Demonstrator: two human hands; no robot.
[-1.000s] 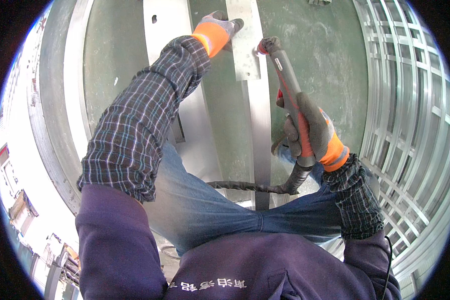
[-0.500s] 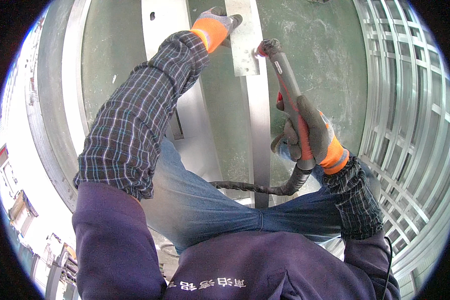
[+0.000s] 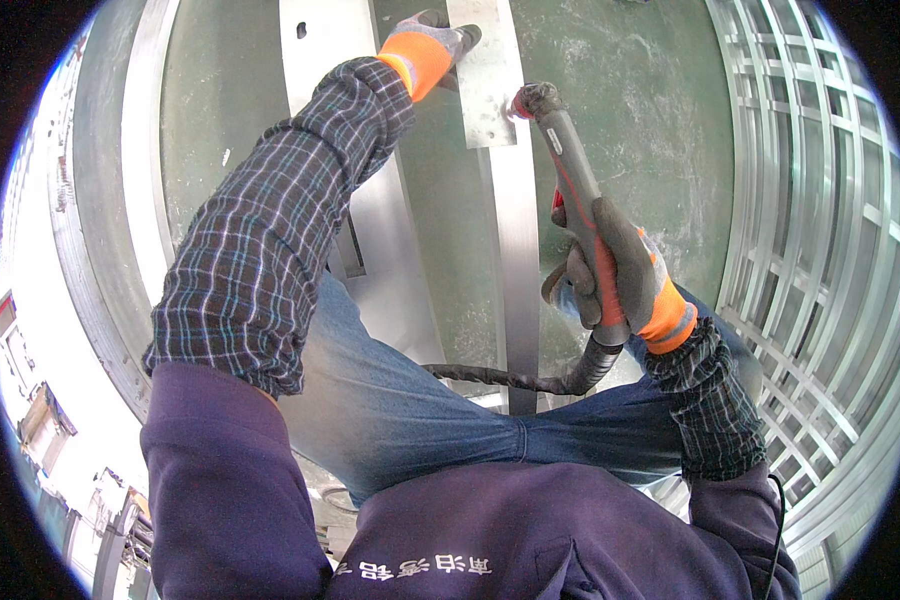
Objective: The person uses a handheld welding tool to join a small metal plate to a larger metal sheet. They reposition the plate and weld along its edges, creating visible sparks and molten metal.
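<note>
My left hand [image 3: 422, 52], in a grey glove with an orange cuff, reaches to the far middle and grips the left edge of a short flat metal plate [image 3: 486, 95]. Beneath that plate runs a long metal bar [image 3: 516, 235]. Closed around the handle of a grey-and-red welding gun [image 3: 574, 165] is my right hand [image 3: 638, 275], gloved alike. The gun's dark tip sits beside the plate's right edge, near its close end; whether it touches cannot be made out. A black sleeved cable [image 3: 510, 376] trails from the handle across my lap.
A wide pale metal strip [image 3: 325, 35], slotted nearer me, lies left of the plate on the green surface [image 3: 650, 150]. Stacked silvery metal frames [image 3: 805, 200] stand along the right side. Long metal rails [image 3: 145, 110] curve down the left.
The plate and my left hand have shifted very slightly left and up in the picture. The gun's tip is a touch lower; both grips stay the same.
</note>
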